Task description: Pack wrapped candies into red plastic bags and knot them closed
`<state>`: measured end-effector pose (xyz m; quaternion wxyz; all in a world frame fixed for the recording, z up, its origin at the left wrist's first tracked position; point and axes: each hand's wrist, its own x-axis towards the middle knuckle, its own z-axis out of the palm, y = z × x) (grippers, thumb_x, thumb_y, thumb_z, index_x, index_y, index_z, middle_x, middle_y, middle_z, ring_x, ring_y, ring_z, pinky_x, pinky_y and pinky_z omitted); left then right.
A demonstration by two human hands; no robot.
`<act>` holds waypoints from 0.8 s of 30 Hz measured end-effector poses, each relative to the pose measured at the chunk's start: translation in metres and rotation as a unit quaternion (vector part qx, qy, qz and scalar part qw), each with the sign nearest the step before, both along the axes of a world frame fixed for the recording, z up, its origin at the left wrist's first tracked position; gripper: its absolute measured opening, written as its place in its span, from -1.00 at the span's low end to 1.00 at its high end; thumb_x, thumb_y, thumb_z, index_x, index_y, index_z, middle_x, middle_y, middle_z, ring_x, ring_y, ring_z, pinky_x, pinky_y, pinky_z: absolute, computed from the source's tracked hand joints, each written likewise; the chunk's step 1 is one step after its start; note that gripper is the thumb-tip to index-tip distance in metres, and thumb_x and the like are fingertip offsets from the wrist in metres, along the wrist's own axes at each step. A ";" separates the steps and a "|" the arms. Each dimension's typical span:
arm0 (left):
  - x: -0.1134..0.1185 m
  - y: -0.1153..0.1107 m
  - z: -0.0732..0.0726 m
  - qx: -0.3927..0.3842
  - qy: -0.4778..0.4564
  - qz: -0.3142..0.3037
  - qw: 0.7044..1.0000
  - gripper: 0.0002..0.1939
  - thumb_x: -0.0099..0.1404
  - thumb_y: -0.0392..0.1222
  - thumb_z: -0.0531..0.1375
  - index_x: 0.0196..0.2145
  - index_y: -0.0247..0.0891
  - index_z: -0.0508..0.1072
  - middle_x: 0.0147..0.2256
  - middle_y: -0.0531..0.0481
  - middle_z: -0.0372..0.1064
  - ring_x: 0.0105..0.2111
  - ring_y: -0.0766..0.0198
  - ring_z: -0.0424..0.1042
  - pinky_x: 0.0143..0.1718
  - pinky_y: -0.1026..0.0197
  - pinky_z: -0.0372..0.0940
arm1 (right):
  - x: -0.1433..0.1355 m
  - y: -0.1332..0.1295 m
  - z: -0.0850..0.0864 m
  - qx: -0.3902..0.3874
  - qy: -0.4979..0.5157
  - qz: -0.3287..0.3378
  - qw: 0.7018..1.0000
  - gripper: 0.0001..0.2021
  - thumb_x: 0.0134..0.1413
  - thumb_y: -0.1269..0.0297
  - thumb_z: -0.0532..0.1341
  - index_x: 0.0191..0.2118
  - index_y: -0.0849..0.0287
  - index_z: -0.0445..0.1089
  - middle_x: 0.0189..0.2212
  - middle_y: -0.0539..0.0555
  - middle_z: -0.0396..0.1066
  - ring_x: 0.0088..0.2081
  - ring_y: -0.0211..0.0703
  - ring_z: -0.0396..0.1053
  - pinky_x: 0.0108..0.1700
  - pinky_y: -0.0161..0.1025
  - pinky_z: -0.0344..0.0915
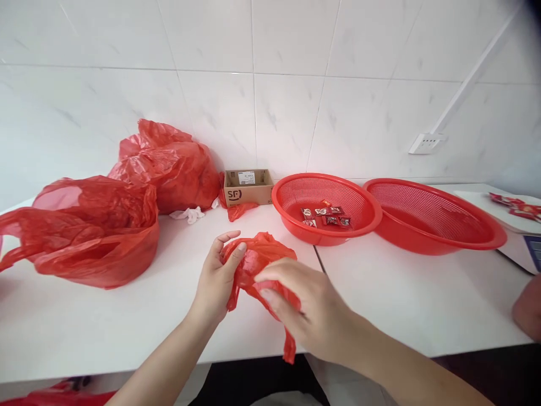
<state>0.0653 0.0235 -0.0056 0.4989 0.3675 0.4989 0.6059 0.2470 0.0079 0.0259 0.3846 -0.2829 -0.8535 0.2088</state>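
Observation:
A crumpled red plastic bag is held above the front of the white table, between my two hands. My left hand grips its left side, the thumb lying over the film. On the right, my right hand pinches the bag's near edge between thumb and fingers. One loose strip of the bag dangles below my right hand. Something paler shows through the film near my left thumb, but I cannot make out what it is.
Two full red bags stand at the left. Behind my hands is a small cardboard box. A red colander holds several small packets; another colander adjoins it. Packets lie on a scale at right, near a person's hand.

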 end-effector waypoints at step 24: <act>-0.109 -0.008 -0.009 -0.003 0.656 -0.047 0.753 -0.47 0.17 -0.12 0.15 0.12 -0.09 0.37 0.09 -0.14 0.33 -0.08 -0.03 0.43 -0.12 0.02 0.33 | 0.032 0.052 -0.012 -0.004 -0.446 0.017 0.895 -0.69 0.12 0.48 0.13 -0.28 -0.02 0.59 -0.43 -0.02 0.55 -0.31 -0.08 0.47 0.10 0.04 0.13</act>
